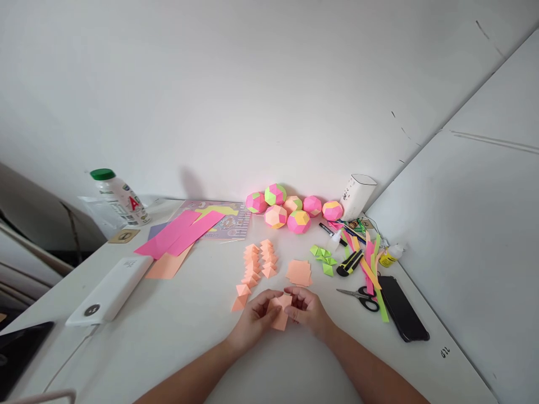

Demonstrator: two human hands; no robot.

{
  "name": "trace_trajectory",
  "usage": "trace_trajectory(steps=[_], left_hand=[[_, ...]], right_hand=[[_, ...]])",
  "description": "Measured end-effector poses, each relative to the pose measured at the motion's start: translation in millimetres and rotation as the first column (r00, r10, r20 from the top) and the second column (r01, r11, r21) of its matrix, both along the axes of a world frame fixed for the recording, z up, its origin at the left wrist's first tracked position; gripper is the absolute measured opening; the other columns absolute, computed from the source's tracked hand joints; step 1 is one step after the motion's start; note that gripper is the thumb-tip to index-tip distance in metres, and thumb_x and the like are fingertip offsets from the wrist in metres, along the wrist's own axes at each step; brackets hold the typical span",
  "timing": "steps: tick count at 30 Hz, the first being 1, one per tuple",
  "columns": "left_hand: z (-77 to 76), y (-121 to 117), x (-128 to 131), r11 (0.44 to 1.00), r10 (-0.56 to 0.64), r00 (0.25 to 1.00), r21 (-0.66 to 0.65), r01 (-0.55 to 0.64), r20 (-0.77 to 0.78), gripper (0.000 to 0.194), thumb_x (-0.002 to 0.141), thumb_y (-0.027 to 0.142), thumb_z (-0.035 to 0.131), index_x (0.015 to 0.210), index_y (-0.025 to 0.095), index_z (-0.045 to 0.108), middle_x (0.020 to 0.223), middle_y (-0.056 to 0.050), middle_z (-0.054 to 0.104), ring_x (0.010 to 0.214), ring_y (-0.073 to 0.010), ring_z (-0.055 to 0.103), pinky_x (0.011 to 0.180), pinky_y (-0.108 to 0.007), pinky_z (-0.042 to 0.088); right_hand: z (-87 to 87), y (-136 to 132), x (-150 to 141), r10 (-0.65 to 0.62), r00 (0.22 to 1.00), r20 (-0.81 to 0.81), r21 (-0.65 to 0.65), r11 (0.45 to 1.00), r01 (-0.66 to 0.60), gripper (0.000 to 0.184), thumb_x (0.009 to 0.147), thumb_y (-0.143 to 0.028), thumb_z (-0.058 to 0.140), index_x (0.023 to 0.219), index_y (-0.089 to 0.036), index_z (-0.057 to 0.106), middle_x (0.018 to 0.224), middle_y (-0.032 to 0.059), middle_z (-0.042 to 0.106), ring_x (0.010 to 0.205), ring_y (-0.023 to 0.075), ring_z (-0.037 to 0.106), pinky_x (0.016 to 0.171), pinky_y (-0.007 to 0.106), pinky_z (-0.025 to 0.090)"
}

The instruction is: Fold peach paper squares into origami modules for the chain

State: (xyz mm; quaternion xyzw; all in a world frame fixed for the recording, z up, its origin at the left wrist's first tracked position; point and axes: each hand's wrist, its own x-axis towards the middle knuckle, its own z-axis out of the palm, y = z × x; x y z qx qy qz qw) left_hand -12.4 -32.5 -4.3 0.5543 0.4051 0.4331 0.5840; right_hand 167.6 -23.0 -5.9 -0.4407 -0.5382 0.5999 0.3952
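Note:
My left hand [255, 320] and my right hand [309, 310] meet low over the white table [177, 336], both pinched on one small orange paper square [280, 314] that is partly folded. Just beyond my fingers lie two rows of folded orange paper units [257, 262], with one more folded orange piece [241, 297] beside my left hand. A small stack of flat orange squares [299, 272] rests ahead of my right hand.
Several pink, green and orange paper balls [290, 209] sit by the wall. Scissors [361, 296], a black phone [402, 307], paper strips [370, 264], a cutter [349, 262] and glue [391, 256] lie right. Pink sheets [181, 233], a white power bank [112, 289] and a bottle [120, 196] lie left.

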Motion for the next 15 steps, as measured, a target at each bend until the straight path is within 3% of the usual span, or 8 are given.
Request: trace_trajectory(steps=[6, 12, 15], left_hand=[[3.8, 0, -1, 0.999, 0.005, 0.999, 0.040, -0.003, -0.040, 0.028, 0.080, 0.031, 0.058, 0.107, 0.024, 0.062, 0.087, -0.003, 0.054, 0.079, -0.0174, 0.051, 0.072, -0.029, 0.045], [7.3, -1, 0, 1.000, -0.008, 0.999, -0.021, 0.007, -0.043, 0.027, 0.080, 0.034, 0.058, 0.105, 0.024, 0.063, 0.094, -0.004, 0.059, 0.088, -0.0193, 0.055, 0.081, -0.032, 0.047], [9.5, -2, 1, 0.996, 0.003, 0.999, -0.093, -0.006, -0.031, 0.029, 0.079, 0.040, 0.060, 0.102, 0.023, 0.064, 0.095, -0.004, 0.061, 0.084, -0.0194, 0.057, 0.072, -0.029, 0.050]], right_hand=[[4.9, -2, -1, 0.014, 1.000, 0.009, 0.015, 1.000, -0.014, 0.022, 0.073, -0.036, 0.068, 0.074, -0.016, 0.057, 0.057, -0.0046, 0.051, 0.048, 0.0096, 0.049, 0.047, 0.023, 0.040], [11.0, -3, -2, -0.008, 1.000, 0.004, 0.043, 0.999, 0.007, 0.026, 0.074, -0.039, 0.066, 0.067, -0.017, 0.055, 0.053, -0.0050, 0.048, 0.047, 0.0092, 0.045, 0.047, 0.022, 0.038], [10.4, -4, -2, -0.026, 1.000, -0.004, 0.050, 0.998, 0.026, 0.026, 0.075, -0.039, 0.065, 0.066, -0.017, 0.054, 0.053, -0.0051, 0.048, 0.047, 0.0094, 0.046, 0.046, 0.022, 0.038]])
